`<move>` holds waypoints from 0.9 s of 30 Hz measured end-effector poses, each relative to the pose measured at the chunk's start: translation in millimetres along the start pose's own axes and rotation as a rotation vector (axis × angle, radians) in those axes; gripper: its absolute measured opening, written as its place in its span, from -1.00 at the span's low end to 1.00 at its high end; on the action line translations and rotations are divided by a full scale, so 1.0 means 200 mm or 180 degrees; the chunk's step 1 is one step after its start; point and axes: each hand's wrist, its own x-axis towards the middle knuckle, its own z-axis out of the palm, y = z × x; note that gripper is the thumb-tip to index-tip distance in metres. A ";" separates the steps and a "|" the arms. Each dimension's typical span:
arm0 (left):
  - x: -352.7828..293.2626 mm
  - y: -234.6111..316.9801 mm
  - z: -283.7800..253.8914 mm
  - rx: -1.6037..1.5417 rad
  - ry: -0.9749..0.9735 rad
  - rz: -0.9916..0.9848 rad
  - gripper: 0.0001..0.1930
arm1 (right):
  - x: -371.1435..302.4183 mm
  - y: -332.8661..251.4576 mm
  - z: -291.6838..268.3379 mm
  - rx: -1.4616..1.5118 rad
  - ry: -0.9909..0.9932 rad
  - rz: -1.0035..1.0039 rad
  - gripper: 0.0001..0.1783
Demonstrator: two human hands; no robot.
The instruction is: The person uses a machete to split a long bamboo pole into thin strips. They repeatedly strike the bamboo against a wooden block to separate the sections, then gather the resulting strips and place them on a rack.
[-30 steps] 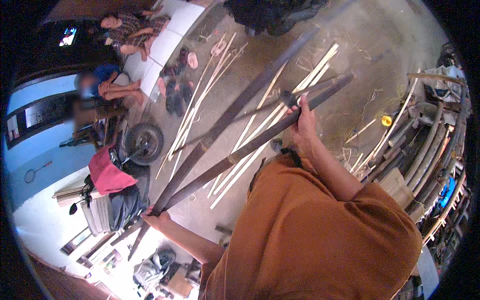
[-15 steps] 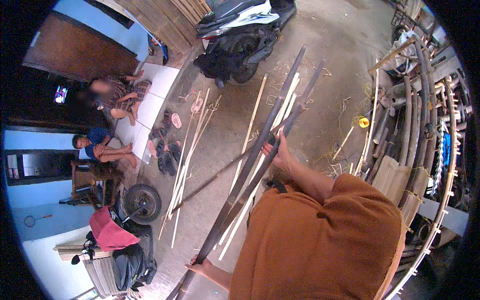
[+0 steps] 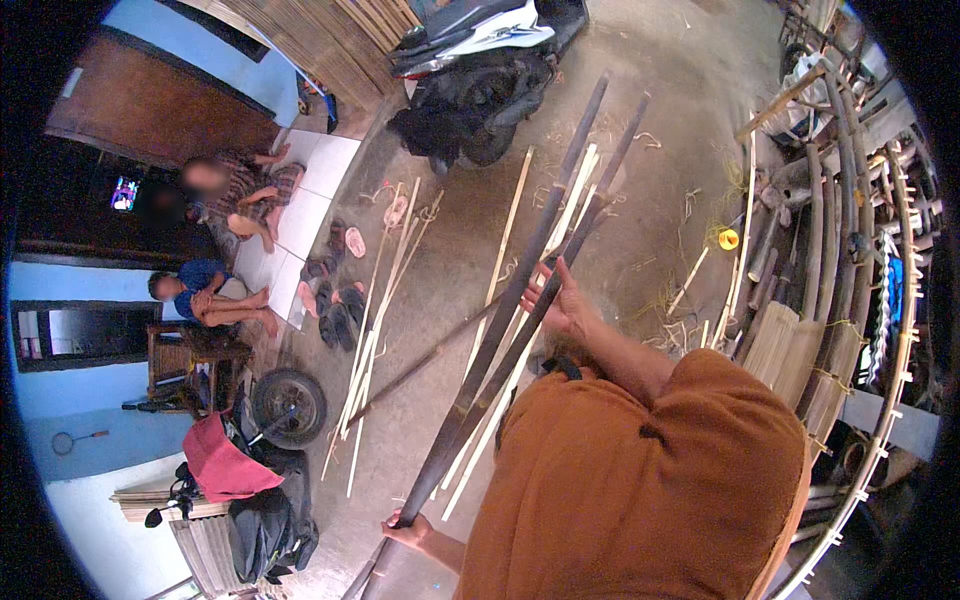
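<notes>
Two long dark bamboo poles (image 3: 505, 310) slant across the middle and meet toward their near end; their far ends stand apart. My left hand (image 3: 407, 531) is closed around them low in the view, close to where they meet. Farther up, my right hand (image 3: 566, 305) cups the right-hand pole from its right side, its fingers partly hidden behind the pole. Below the poles, several pale thin bamboo strips (image 3: 570, 205) lie on the ground. A thinner dark stick (image 3: 420, 358) lies crosswise, its upper end passing behind the poles.
More pale strips (image 3: 372, 330) lie to the left near sandals (image 3: 340, 318). Two people sit by a white tiled step (image 3: 300, 215). A motorcycle (image 3: 475, 90) stands at the far side, another under a red cloth (image 3: 225, 460) at left. Bamboo lengths (image 3: 820, 250) are stacked at right.
The two dark poles have shifted slightly away from me, their far ends now higher in the view. My hands stay on them, with the right hand's fingers a little more spread.
</notes>
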 end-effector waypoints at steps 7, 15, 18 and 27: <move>0.16 -0.05 -0.24 -0.0082 0.0562 -0.0281 -0.68 | 0.14 0.00 0.00 -0.0706 0.0132 -0.0121 -0.71; 0.08 -0.18 -0.24 0.0072 0.0341 -0.0262 -0.70 | 0.29 -0.20 -0.02 -0.0927 0.0474 0.0120 -0.55; -0.09 -0.30 -0.12 0.0344 0.0082 -0.0211 -0.70 | 0.33 -0.35 -0.05 -0.0842 0.1027 -0.0002 -0.51; -0.51 -0.95 0.26 0.0850 0.0188 -0.0322 -0.70 | 0.82 -1.09 -0.19 -0.1642 0.2047 -0.0661 -0.43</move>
